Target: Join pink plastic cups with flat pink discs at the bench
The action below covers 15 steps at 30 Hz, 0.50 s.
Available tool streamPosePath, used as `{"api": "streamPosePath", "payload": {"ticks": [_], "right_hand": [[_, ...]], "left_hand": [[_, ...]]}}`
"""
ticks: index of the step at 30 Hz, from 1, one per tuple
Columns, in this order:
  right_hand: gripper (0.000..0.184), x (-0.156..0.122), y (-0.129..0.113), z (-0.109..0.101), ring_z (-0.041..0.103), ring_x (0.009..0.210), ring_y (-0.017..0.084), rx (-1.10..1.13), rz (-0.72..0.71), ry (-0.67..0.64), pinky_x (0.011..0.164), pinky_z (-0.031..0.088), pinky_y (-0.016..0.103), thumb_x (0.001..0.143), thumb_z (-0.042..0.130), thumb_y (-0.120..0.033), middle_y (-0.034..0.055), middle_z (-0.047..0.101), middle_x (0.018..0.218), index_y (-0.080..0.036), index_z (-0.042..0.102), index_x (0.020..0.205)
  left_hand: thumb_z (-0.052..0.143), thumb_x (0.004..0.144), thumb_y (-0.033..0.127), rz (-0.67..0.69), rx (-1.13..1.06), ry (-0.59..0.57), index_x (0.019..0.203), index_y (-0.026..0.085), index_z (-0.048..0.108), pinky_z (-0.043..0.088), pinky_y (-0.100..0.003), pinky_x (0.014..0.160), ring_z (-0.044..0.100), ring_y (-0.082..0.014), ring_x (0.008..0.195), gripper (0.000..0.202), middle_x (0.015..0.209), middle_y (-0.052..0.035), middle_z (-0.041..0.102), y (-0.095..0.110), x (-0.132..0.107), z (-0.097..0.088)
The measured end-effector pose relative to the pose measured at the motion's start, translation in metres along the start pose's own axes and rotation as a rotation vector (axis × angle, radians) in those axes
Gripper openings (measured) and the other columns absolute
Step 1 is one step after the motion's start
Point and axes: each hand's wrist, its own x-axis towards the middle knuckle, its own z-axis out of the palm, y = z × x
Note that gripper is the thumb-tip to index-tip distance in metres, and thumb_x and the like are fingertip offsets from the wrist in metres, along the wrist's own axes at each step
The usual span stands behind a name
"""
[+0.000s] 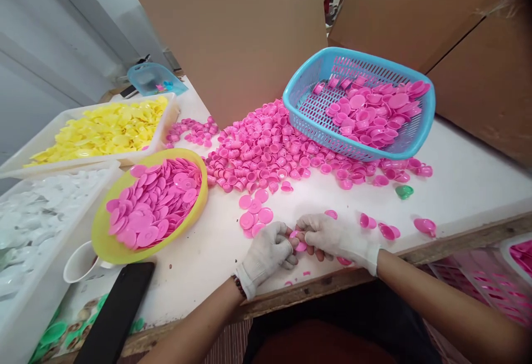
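Note:
My left hand (269, 254) and my right hand (322, 235) wear white gloves with bare fingertips. Between them, near the table's front edge, both pinch a small pink plastic piece (298, 241); the fingers partly hide its shape. Left of it lies a group of pink discs (254, 215). Beyond the hands spreads a big heap of small pink cups (266, 148). Right of my right hand, a pink cup (367, 221) and other pink pieces (424, 226) lie on the table. Small pink scraps (306, 273) sit below the hands.
A blue basket (359, 150) of pink pieces stands on the heap's right side. At left are a yellow bowl (203, 198) of pink discs, a tray of yellow pieces (112, 128), white pieces (37, 214), a white cup (81, 261) and a black phone (118, 308). Cardboard boxes (249, 31) stand behind.

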Motion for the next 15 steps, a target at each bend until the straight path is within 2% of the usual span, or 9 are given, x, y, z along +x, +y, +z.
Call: {"api": "streamPosePath", "payload": {"ticks": [3,7,11,15], "right_hand": [[0.010,0.005,0.005,-0.001,0.051,0.039,0.005,0.064,0.000,-0.094,0.035,0.035,0.015,0.082,0.053,-0.028,-0.0047,0.056,0.061,-0.019,0.050,0.084],[0.017,0.005,0.006,-0.003,0.053,0.041,0.006,0.124,-0.026,-0.183,0.036,0.038,0.014,0.079,0.058,-0.030,-0.0051,0.058,0.062,-0.019,0.046,0.085],[0.019,0.008,0.002,-0.005,0.051,0.037,0.006,0.131,0.041,-0.185,0.034,0.036,0.014,0.079,0.059,-0.030,-0.0070,0.056,0.056,-0.020,0.045,0.085],[0.012,0.012,-0.001,-0.013,0.053,0.036,0.007,0.143,0.098,-0.309,0.037,0.039,0.014,0.084,0.052,-0.028,-0.0068,0.057,0.054,-0.021,0.044,0.090]], "left_hand": [[0.065,0.075,0.040,-0.028,-0.045,-0.023,0.083,0.015,0.050,0.050,-0.021,0.050,0.061,-0.0103,0.049,0.031,0.060,-0.0018,0.064,-0.003,0.003,-0.001],[0.068,0.071,0.045,-0.062,-0.069,-0.030,0.080,0.016,0.048,0.049,-0.020,0.047,0.059,-0.0094,0.046,0.036,0.059,-0.0010,0.064,-0.001,0.007,0.000],[0.072,0.068,0.039,-0.087,-0.020,-0.043,0.078,0.017,0.045,0.046,-0.019,0.043,0.058,-0.0102,0.044,0.036,0.057,0.0008,0.062,0.004,0.012,-0.001],[0.067,0.070,0.026,-0.143,-0.024,-0.083,0.078,0.018,0.044,0.047,-0.020,0.043,0.059,-0.0114,0.045,0.026,0.053,0.0030,0.060,0.006,0.014,-0.006]]}}
